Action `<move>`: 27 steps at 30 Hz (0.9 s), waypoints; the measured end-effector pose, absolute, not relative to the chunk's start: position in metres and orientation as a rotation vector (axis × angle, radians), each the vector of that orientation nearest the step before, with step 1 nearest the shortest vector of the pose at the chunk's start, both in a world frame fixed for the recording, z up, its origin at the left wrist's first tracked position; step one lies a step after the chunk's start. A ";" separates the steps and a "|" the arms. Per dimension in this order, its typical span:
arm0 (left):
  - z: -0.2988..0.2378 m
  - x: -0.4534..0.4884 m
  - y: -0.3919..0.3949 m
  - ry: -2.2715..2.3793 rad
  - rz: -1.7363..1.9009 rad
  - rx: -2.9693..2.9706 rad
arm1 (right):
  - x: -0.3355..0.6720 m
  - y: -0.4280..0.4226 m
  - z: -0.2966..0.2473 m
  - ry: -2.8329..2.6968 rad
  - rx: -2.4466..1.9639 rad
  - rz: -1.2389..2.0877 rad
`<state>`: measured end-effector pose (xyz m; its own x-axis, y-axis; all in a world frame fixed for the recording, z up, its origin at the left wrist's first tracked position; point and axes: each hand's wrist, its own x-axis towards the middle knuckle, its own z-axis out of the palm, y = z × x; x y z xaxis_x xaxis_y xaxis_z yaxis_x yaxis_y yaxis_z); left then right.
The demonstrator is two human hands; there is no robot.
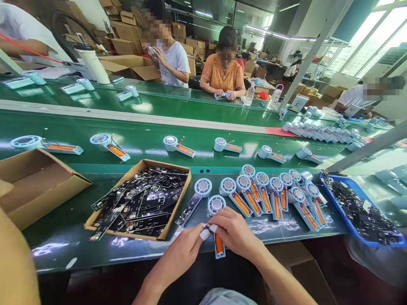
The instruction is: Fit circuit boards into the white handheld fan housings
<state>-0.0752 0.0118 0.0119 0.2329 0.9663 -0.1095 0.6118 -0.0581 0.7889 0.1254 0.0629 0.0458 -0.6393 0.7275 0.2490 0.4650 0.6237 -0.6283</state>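
Observation:
Both my hands meet at the near edge of the green bench over one small fan body (217, 216), a white round head with a light blue handle and an orange battery. My left hand (184, 252) pinches at its middle with taped fingertips. My right hand (233, 231) curls over the handle from the right and grips it. Just left of it lies another fan body with a black circuit board (194, 200) in its handle. A shallow cardboard tray (178, 212) of black circuit boards sits to the left. Several fan bodies with orange batteries (273, 192) lie in a fanned group to the right.
A blue tray (349, 222) of dark boards sits at the far right. An open cardboard box (34, 186) stands at left. Fan bodies ride spaced along the green conveyor belt (143, 140). Across it, people sit handling parts, with bottles (249, 94) and stacked cartons behind.

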 end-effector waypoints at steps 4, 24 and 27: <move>0.011 -0.069 0.010 1.543 0.706 1.719 | 0.132 0.051 0.038 -1.954 -1.204 0.751; 0.012 -0.056 -0.001 1.580 1.015 1.412 | 0.109 0.050 0.037 -1.811 -1.039 0.997; 0.017 -0.053 -0.001 1.573 1.009 1.313 | 0.110 0.051 0.043 -1.868 -1.041 1.011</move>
<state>-0.0528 -0.0011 0.0170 -0.1077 0.9891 -0.1005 0.3214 0.1303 0.9380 0.1099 0.0512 0.0427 -0.3815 0.8950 0.2312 0.2959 0.3553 -0.8867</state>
